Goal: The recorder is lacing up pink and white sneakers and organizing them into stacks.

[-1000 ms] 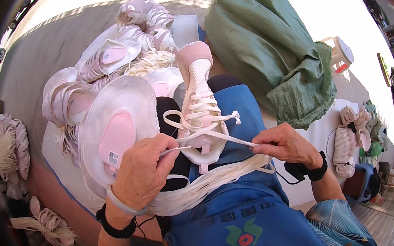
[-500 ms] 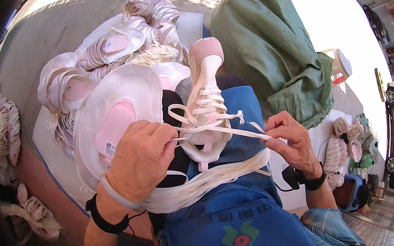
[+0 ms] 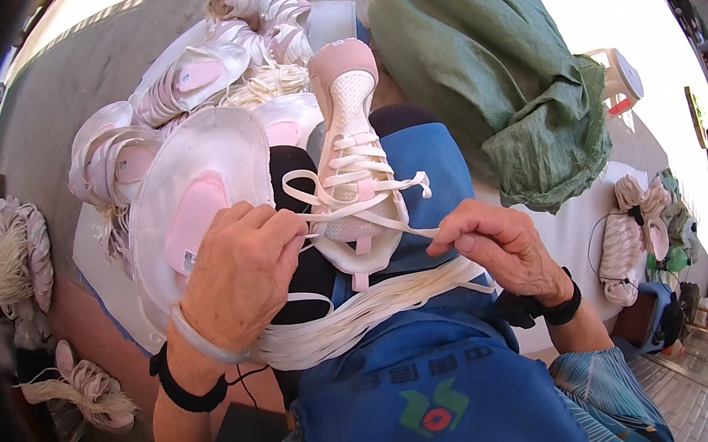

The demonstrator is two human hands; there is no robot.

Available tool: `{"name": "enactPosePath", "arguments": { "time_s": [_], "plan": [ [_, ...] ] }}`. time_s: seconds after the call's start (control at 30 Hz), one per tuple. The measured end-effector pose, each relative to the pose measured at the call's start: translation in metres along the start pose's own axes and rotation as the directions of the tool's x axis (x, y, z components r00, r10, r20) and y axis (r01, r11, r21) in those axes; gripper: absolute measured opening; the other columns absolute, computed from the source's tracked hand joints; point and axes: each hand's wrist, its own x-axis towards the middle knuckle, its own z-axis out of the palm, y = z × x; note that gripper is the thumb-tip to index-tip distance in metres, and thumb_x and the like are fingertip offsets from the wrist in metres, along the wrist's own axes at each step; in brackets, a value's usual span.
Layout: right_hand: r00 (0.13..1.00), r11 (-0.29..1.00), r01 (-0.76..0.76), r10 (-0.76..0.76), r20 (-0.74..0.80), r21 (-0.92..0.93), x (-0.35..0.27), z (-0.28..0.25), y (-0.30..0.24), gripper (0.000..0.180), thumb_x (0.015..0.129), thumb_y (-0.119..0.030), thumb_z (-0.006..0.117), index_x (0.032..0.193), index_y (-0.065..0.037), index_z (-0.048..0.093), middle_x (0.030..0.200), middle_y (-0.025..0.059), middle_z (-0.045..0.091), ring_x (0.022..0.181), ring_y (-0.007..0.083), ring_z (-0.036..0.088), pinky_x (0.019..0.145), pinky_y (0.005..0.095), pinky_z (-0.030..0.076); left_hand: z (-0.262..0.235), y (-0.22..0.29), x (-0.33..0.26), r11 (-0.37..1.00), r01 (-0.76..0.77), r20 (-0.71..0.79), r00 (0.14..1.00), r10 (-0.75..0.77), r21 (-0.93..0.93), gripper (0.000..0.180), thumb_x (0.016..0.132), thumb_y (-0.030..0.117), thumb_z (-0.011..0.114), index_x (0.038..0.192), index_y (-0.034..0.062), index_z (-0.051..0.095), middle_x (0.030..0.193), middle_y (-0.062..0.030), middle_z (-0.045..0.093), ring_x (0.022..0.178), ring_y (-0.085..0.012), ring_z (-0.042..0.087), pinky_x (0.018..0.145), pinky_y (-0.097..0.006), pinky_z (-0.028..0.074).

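Note:
A pink and white shoe upper (image 3: 350, 114) lies on my lap with its toe cap away from me and its heel opening toward me. White shoelace (image 3: 369, 166) is threaded through its eyelets, with a loop standing out at the left. My left hand (image 3: 246, 265) is closed in a pinch on the lace left of the heel opening, and a short tip shows past the fingers. To the right, my right hand (image 3: 496, 243) pinches the lace's other part between thumb and fingertips. Below the shoe, a bundle of loose white laces (image 3: 366, 317) stretches across my blue apron (image 3: 426, 376).
Clear plastic pieces with pink insoles (image 3: 194, 214) lie at the left, beside stacked shoe uppers (image 3: 203, 72). A green cloth (image 3: 475, 56) covers something at the far right. A white stool (image 3: 616, 76) stands behind it; more uppers (image 3: 626, 241) rest at the right.
My right hand has come a little left, nearer the shoe, still pinching the lace. The lace's crossing has shifted slightly over the heel opening. The whole view has moved slightly.

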Motion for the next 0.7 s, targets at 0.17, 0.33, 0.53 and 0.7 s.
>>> {"name": "enactPosePath", "arguments": {
  "time_s": [0.17, 0.33, 0.53, 0.7],
  "plan": [
    [0.991, 0.933, 0.105, -0.125, -0.037, -0.343, 0.0, 0.007, 0.012, 0.028, 0.082, 0.012, 0.051, 0.102, -0.001, 0.065, 0.096, 0.0119, 0.066, 0.097, 0.0288, 0.063, 0.086, 0.0368, 0.049, -0.006, 0.007, 0.001, 1.0, 0.016, -0.008, 1.0, -0.016, -0.004, 0.005, 0.081, 0.001, 0.064, 0.085, 0.0032, 0.062, 0.076, -0.0124, 0.061, 0.077, -0.0319, 0.057, 0.072, -0.04, 0.045],
    [0.981, 0.838, 0.096, -0.17, -0.09, -0.538, 0.002, 0.011, 0.013, 0.029, 0.078, 0.012, 0.055, 0.101, -0.002, 0.065, 0.098, 0.012, 0.066, 0.096, 0.0271, 0.064, 0.083, 0.0375, 0.051, -0.005, -0.001, 0.008, 0.999, -0.018, -0.057, 0.998, 0.02, 0.028, 0.002, 0.083, 0.005, 0.063, 0.083, 0.0041, 0.061, 0.073, -0.0112, 0.061, 0.077, -0.0302, 0.058, 0.076, -0.04, 0.044],
    [0.977, 0.839, 0.056, -0.158, -0.144, -0.541, 0.003, 0.005, 0.002, 0.023, 0.078, 0.006, 0.063, 0.099, -0.003, 0.067, 0.101, 0.0126, 0.066, 0.096, 0.0255, 0.064, 0.081, 0.0349, 0.052, 0.005, -0.011, 0.007, 1.0, 0.017, -0.029, 0.999, -0.017, -0.007, 0.002, 0.083, 0.004, 0.064, 0.084, 0.0035, 0.062, 0.075, -0.0118, 0.061, 0.077, -0.0315, 0.057, 0.074, -0.04, 0.044],
    [0.946, 0.964, 0.178, -0.223, -0.236, -0.196, 0.003, -0.003, -0.004, 0.016, 0.092, -0.011, 0.061, 0.097, 0.003, 0.067, 0.107, 0.0139, 0.067, 0.107, 0.0288, 0.063, 0.093, 0.0371, 0.048, 0.009, -0.017, 0.009, 1.0, -0.003, -0.014, 1.0, 0.003, -0.01, 0.002, 0.084, 0.005, 0.062, 0.082, 0.0039, 0.061, 0.074, -0.0111, 0.061, 0.078, -0.0308, 0.057, 0.075, -0.04, 0.044]
  ]
}}
